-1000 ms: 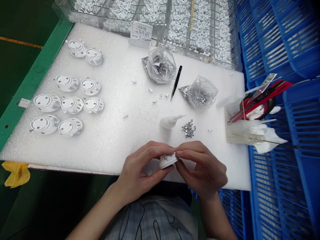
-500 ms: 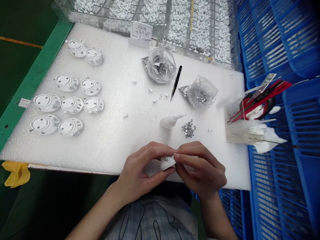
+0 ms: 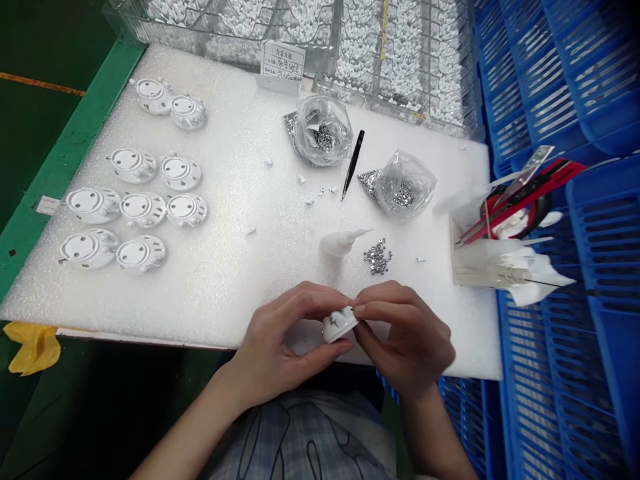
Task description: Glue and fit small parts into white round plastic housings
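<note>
You are holding a small white piece (image 3: 340, 325) just below the white squeeze bottle (image 3: 340, 243), with your left hand (image 3: 280, 347) on one side of it and your right hand (image 3: 407, 337) on the other. Both grips are pressed in, pinching the piece by its edges with your fingers. You are tilting it a little more now, so its right end is turning up. Just right of the squeeze bottle, a small pile of silver stones (image 3: 377, 257) is lying on the white foam tabletop (image 3: 240, 287). Past the squeeze bottle, black tweezers (image 3: 353, 165) are lying between two clear bags (image 3: 404, 183) of silver stones. Left of the squeeze bottle, rows of round white parts (image 3: 143, 210) are sitting on the foam.
</note>
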The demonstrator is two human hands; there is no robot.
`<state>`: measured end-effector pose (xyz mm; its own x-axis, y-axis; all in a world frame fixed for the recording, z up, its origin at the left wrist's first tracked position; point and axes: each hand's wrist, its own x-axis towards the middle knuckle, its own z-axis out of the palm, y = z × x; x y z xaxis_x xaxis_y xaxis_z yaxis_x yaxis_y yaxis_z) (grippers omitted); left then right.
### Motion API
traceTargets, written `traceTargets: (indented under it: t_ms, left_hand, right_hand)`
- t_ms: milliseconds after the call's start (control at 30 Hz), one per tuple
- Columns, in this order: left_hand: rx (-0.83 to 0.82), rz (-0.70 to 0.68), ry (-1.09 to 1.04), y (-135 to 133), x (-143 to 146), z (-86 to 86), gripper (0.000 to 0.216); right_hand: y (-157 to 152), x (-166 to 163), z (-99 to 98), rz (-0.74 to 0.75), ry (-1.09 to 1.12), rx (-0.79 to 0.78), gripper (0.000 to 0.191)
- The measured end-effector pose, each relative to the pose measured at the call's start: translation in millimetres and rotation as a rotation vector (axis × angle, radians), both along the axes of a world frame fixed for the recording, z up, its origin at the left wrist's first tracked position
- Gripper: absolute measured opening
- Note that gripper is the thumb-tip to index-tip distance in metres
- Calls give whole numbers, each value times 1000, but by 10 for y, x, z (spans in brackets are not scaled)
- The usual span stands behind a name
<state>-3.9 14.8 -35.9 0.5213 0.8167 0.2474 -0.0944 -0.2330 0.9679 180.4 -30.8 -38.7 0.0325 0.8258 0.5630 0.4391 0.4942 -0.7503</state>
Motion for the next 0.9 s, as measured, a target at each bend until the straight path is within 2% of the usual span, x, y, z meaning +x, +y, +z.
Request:
traceTargets:
  t_ms: [100, 333, 600, 900]
  left_hand:
    - [-23, -11, -10, 0, -7, -9, 32]
    - [-76, -84, 13, 4, -56, 28, 39]
    - [-159, -135, -12, 32, -76, 29, 37]
    - [-336, -158, 59, 32, -104, 80, 38]
  right_hand:
    - [-11, -1, -8, 9, 69, -37, 40]
    - [-23, 17, -5, -3, 73, -64, 37]
    - [-16, 23, 13, 11, 32, -24, 38]
    - [-30, 38, 45, 4, 18, -52, 33]
